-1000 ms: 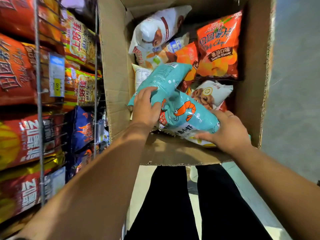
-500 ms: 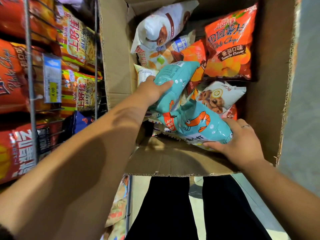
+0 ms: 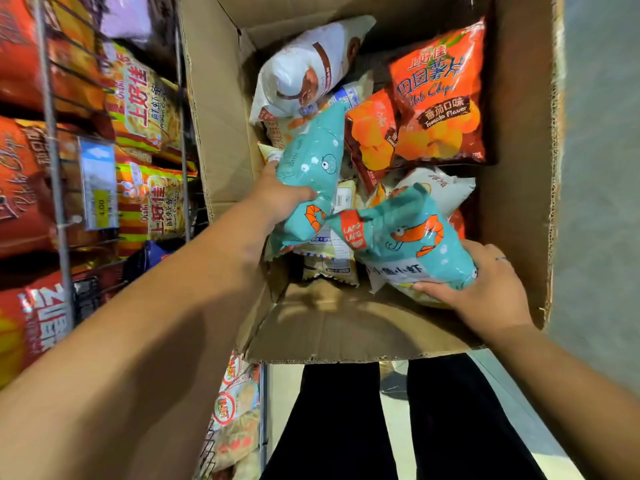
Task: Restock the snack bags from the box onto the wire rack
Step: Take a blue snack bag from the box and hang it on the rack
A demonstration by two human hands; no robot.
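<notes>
An open cardboard box [image 3: 221, 109] in front of me holds several snack bags. My left hand [image 3: 277, 197] grips one teal shrimp-print bag [image 3: 313, 157] around its middle, its top end pointing up into the box. My right hand [image 3: 485, 292] holds a second teal shrimp bag [image 3: 408, 244] from below at the box's near right corner. The two teal bags are apart. The wire rack [image 3: 52, 140] stands on the left, full of red and yellow snack bags.
Inside the box lie a white bag [image 3: 304, 67], an orange tomato-flavor chip bag [image 3: 440, 95] and a smaller orange bag [image 3: 370, 136]. A price tag [image 3: 98, 185] hangs on the rack. My black-trousered legs [image 3: 339, 420] stand below the box flap [image 3: 346, 327]. Grey floor lies right.
The two teal bags, held together before, have separated. My left hand has lifted one upward and away while my right hand keeps the other low at the near edge.
</notes>
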